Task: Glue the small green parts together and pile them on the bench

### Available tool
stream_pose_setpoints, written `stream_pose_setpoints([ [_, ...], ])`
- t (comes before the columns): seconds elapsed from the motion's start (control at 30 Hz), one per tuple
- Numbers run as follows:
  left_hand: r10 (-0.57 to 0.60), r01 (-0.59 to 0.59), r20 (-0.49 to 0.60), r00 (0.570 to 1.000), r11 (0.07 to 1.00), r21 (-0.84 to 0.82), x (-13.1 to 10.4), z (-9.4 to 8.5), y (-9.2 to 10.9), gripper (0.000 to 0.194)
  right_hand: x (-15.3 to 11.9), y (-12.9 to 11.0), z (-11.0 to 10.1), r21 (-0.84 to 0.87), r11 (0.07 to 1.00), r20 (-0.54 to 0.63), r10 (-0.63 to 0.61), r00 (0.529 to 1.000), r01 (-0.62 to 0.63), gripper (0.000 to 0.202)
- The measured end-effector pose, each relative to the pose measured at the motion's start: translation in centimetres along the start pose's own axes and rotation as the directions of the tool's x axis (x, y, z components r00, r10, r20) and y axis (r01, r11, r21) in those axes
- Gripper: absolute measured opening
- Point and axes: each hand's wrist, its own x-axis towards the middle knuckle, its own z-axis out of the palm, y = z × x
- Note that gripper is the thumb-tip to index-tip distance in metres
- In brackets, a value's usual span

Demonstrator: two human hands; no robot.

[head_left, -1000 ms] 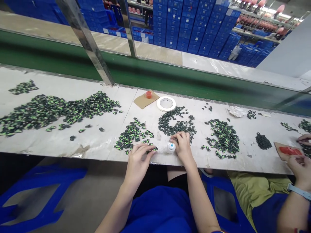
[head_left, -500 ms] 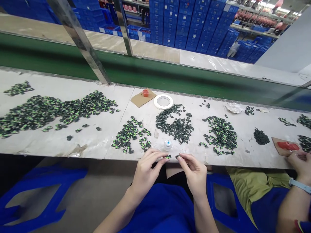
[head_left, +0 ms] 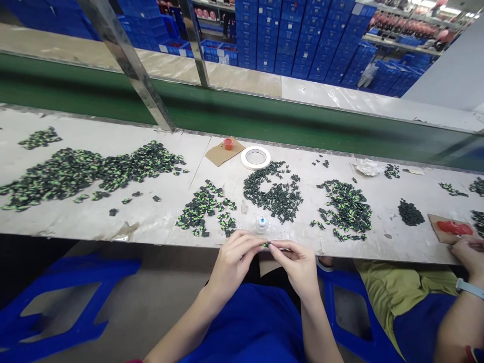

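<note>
At the table's front edge my left hand pinches a small black-and-green plastic part. My right hand is closed in a pinch at the same spot, its fingertips meeting that part. A small dark piece in the right fingertips is mostly hidden. Just beyond my fingers stands a small white bottle with a blue tip. Left of it lies a pile of black-and-green parts. A heap of small dark pieces is spread behind the bottle.
A tape roll lies near a red cup on cardboard. More black-and-green parts form a long pile at left and another at right. A co-worker's hand is beside red material on cardboard. Metal posts rise behind.
My hands have come together. The small dark piece in my right fingertips has moved left to meet the black-and-green part in my left hand. The view has shifted slightly.
</note>
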Motion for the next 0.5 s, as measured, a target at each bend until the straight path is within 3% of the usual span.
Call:
stream_pose_setpoints([
  [0.23,-0.046,0.047,0.024,0.999,0.998,-0.046,0.2,0.2,-0.1,0.018,0.6,0.7,0.1,0.065,0.996,-0.049,-0.056,0.997,0.059,0.002],
  [0.5,-0.285,0.301,0.099,0.953,0.923,-0.241,0.0,0.3,-0.2,0.013,0.6,1.6,-0.2,0.052,0.997,-0.073,-0.051,0.996,0.055,0.021],
])
